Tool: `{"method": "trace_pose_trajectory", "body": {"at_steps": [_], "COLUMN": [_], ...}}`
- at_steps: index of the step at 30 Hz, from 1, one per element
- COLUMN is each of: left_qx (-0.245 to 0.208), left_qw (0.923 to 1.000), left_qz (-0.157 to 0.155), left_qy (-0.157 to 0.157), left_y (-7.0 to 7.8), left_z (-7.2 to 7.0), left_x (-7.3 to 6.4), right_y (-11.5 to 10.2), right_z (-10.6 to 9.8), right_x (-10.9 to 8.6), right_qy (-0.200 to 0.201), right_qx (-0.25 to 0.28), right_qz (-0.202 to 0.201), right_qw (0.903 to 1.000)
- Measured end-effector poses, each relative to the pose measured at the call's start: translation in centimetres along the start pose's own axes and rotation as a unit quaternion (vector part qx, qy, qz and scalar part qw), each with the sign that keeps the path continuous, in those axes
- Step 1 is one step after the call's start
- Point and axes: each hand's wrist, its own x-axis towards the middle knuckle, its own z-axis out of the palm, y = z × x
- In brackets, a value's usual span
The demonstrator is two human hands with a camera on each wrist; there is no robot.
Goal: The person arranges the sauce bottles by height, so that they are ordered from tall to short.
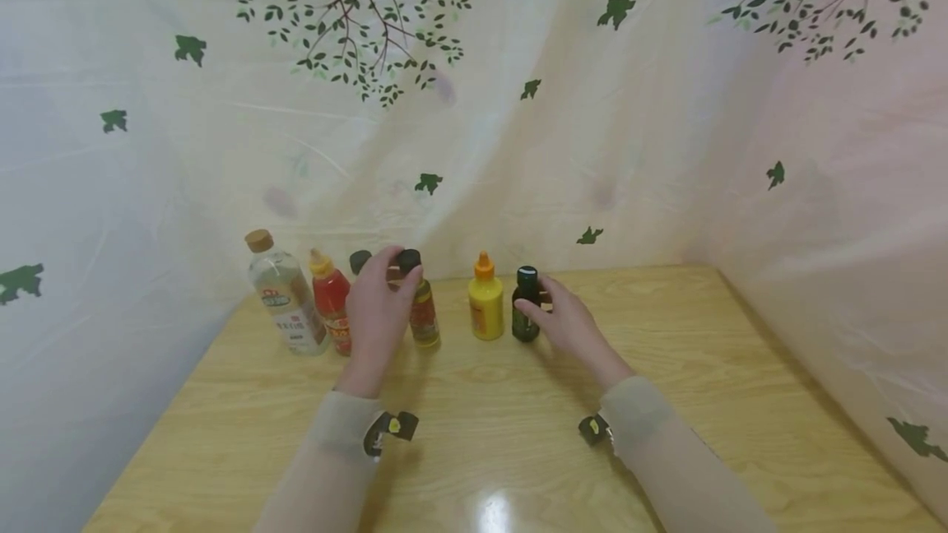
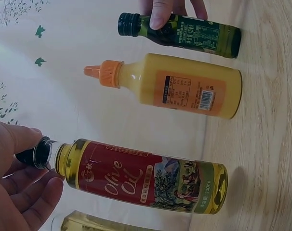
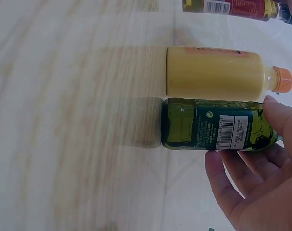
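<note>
My left hand point(image 1: 374, 315) pinches the black cap and neck of an upright olive oil bottle point(image 1: 425, 319), its thumb on one side and fingers on the other. The red label of this bottle faces the left wrist camera. To the right, my right hand point(image 1: 573, 323) grips a small dark green glass bottle point(image 3: 223, 125) with a black cap, thumb across its upper part. Between the two hands stands a yellow squeeze bottle point(image 1: 486, 311) with an orange nozzle, close beside the green bottle. Both held bottles are upright at the back of the table.
Left of my left hand are a large clear bottle point(image 1: 292, 307) with a tan cap and a red squeeze bottle point(image 1: 331, 298). Another black-capped bottle point(image 1: 360, 260) is mostly hidden behind that hand. A printed curtain point(image 1: 474, 146) hangs behind the wooden table point(image 1: 489, 434).
</note>
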Motion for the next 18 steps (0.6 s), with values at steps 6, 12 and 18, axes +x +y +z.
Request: {"method": "trace_pose_trajectory", "body": {"at_steps": [6, 12, 18], "left_qx": [0.017, 0.035, 0.046], "left_qw": [0.9998, 0.9991, 0.9986], "left_qz": [-0.003, -0.01, -0.01], "left_qy": [-0.009, -0.02, -0.022], "left_y": [-0.33, -0.46, -0.3], "left_z": [-0.27, -0.52, -0.8], "left_x": [-0.06, 0.0, 0.0], "right_y": [0.04, -0.04, 0.07], "right_z": [0.05, 0.06, 0.06], "right_x": [0.01, 0.0, 0.07], "right_qy": [0.0, -0.001, 0.0], "right_qx": [0.004, 0.004, 0.004], "right_qz": [0.001, 0.006, 0.009], "right_qw": [1.0, 1.0, 1.0]}}
